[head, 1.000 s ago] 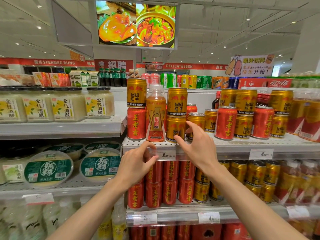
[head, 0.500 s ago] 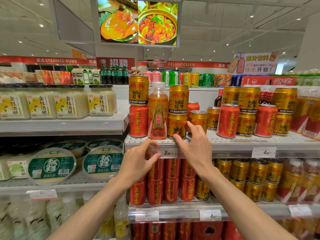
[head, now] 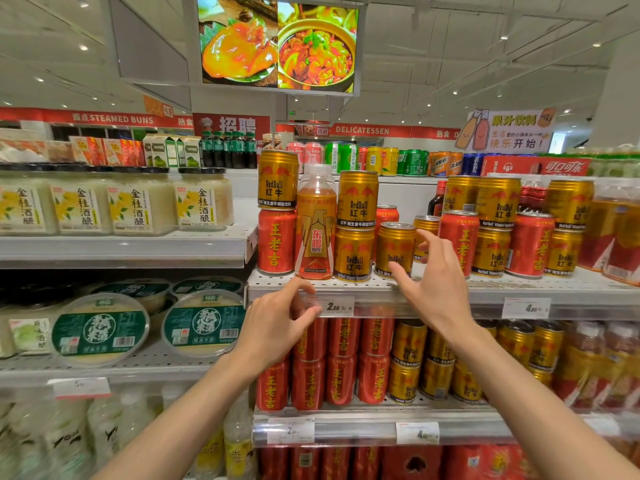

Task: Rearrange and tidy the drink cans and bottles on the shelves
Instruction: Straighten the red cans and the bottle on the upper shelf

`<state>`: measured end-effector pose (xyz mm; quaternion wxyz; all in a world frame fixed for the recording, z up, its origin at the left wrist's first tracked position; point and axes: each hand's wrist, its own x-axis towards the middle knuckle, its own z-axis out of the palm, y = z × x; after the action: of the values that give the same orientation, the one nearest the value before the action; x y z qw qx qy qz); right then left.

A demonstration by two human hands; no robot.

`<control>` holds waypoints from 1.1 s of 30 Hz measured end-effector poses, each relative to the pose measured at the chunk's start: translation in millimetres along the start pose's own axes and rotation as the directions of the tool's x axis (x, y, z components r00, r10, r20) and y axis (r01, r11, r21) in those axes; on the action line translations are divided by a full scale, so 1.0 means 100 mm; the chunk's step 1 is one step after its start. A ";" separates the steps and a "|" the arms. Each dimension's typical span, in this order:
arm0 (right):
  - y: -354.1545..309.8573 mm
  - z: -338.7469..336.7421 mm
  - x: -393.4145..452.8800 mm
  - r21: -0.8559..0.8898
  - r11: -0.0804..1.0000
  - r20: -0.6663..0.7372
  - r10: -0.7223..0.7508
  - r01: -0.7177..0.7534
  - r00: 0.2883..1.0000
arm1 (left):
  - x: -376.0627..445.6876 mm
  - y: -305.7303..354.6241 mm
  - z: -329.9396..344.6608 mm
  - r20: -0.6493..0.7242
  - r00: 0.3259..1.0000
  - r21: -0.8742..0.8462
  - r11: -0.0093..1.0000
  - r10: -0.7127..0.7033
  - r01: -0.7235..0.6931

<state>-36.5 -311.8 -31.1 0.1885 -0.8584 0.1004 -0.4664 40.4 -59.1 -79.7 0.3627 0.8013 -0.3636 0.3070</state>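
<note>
Right hand (head: 437,278): fingers spread and lightly curved, thumb apart, raised just in front of a single gold Red Bull can (head: 394,250) on the upper shelf (head: 485,289). Whether the fingertips touch the can cannot be told; nothing is gripped.

Left hand (head: 277,323): lower, at the shelf's front edge, thumb and forefinger brought near each other just beside the price tag (head: 337,306). Holds nothing that I can see.

Can stands upright near the front of the shelf, unstacked, between a two-high stack of Red Bull cans (head: 356,226) on its left and a red Wanglaoji can (head: 459,242) on its right. Further left: an orange Dongpeng bottle (head: 316,225), then a Red Bull can stacked on a Wanglaoji can (head: 277,241).

Handling, judged: sealed can, so moderately heavy and rigid; smooth printed metal wall, likely slippery. Best taken round the mid-body with thumb opposed to fingers, not by the rim. Neighbouring stacks are tall and narrow; a sideways knock could topple them. The bottle is plastic, slightly yielding, top-heavy when nudged
</note>
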 end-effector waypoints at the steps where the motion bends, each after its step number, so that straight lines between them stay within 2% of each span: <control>1: 0.03 0.00 0.01 -0.007 1.000 0.046 0.027 -0.027 0.999 | 0.00 0.00 0.00 0.000 1.000 -0.001 1.000 -0.002 0.002; 3: 0.05 0.03 0.02 0.014 0.997 0.142 0.069 -0.072 0.987 | 0.00 0.00 0.01 -0.003 1.000 0.003 1.000 -0.002 0.002; 5: 0.01 0.09 0.01 0.015 0.995 0.180 0.092 -0.096 0.979 | 0.01 0.00 0.00 0.002 1.000 0.006 1.000 0.001 -0.001; 8: -0.03 0.12 0.03 -0.006 0.993 0.164 0.117 -0.118 0.979 | 0.00 0.01 -0.01 0.010 1.000 0.008 1.000 0.005 -0.006; 18: -0.09 0.06 -0.06 0.149 0.977 0.164 0.124 -0.149 0.979 | -0.01 0.03 -0.01 0.014 1.000 0.015 1.000 -0.003 0.002; 26: -0.06 0.09 -0.08 0.096 0.988 0.155 0.105 -0.121 0.982 | -0.01 0.04 -0.02 0.025 1.000 0.023 1.000 -0.015 0.014; 33: -0.08 0.06 -0.28 -0.012 0.996 0.129 0.089 -0.089 0.988 | -0.05 0.10 -0.02 0.047 0.995 -0.003 0.996 -0.088 0.088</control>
<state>-47.1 -293.4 -51.9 0.2128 -0.8819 0.1276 -0.4008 29.3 -60.7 -78.6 0.3692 0.8226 -0.3371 0.2710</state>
